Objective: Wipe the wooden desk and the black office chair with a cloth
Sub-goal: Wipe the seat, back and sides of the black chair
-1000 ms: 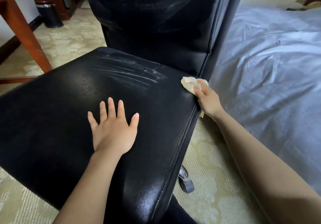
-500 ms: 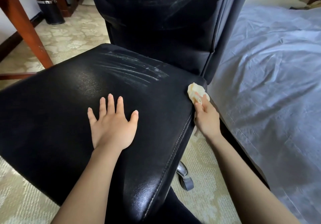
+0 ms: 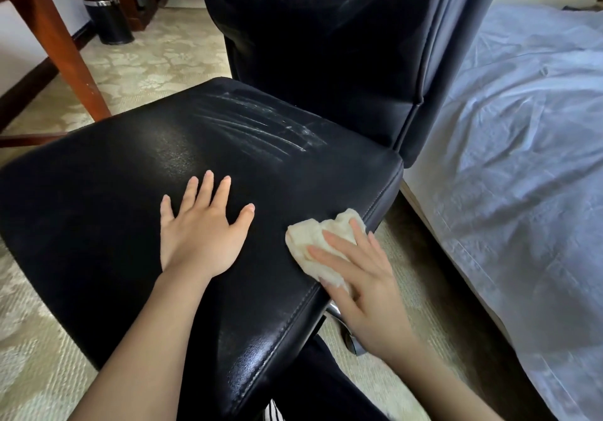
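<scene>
**The cloth slides down the side of the seat**

The right hand (image 3: 368, 290) has moved. A moment ago it is up at the back corner of the seat, close to the backrest (image 3: 326, 45). Now it is nearer the person, at the right edge of the chair seat (image 3: 130, 192). The cloth (image 3: 313, 241) has come along with it. The cloth is pale and bunched up. It lies on top of the seat and hangs a little over the edge.

The fingers of the right hand are spread out and mostly straight. They press the cloth down flat; they do not wrap round it.

The left hand (image 3: 199, 234) stays where it was. It lies flat on the middle of the seat with fingers straight and apart. It holds nothing. It looks like it keeps the chair from rolling.

What this means: the right side of the seat seems to get its wipe now. But white streaks (image 3: 261, 123) still show on the back part of the seat, and faint marks show on the backrest too. So the chair does not look done yet. Only a leg of the wooden desk (image 3: 65, 51) shows, far off to the left, so I cannot tell if the desk is clean.
</scene>
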`<action>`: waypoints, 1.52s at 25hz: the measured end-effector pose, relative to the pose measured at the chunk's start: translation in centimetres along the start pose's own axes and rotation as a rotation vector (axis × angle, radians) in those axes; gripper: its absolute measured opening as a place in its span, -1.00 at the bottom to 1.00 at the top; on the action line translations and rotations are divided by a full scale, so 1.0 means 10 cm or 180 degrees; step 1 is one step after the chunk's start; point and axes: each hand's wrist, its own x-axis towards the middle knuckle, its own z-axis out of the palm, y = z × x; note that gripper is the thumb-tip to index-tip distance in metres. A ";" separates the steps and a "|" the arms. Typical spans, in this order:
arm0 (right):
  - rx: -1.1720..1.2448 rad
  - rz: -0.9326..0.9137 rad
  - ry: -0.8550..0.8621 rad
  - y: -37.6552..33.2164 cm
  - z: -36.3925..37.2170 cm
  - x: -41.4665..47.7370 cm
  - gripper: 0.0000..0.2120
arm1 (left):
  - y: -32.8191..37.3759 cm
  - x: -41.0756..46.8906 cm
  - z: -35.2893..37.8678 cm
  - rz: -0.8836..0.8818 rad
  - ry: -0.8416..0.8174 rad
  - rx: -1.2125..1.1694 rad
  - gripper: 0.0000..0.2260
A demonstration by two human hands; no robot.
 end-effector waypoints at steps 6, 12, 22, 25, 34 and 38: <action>-0.0189 0.0266 0.0101 0.42 -0.30 0.59 -0.68 | -0.07 0.01 -0.02 0.0093 -0.0059 -0.0055 -0.41; -0.0177 0.1672 -0.0044 0.92 -0.57 1.10 -0.65 | -0.05 0.01 -0.03 0.0127 -0.0042 -0.0103 -0.41; -0.1533 0.1477 -0.0583 0.50 -0.34 1.27 -0.75 | -0.08 0.02 -0.06 0.0285 0.0079 -0.0179 -0.44; -0.1594 0.0762 -0.1010 0.21 -0.26 1.16 -0.77 | -0.18 0.04 -0.08 0.0362 0.0056 -0.0180 -0.44; -0.1146 0.0010 -0.1858 0.10 -0.02 1.51 -0.70 | -0.42 0.10 -0.12 0.0529 -0.0058 -0.0187 -0.41; -0.1191 -0.0157 -0.2037 0.09 0.46 2.03 -0.68 | -0.45 0.11 -0.12 0.0546 -0.0058 -0.0127 -0.25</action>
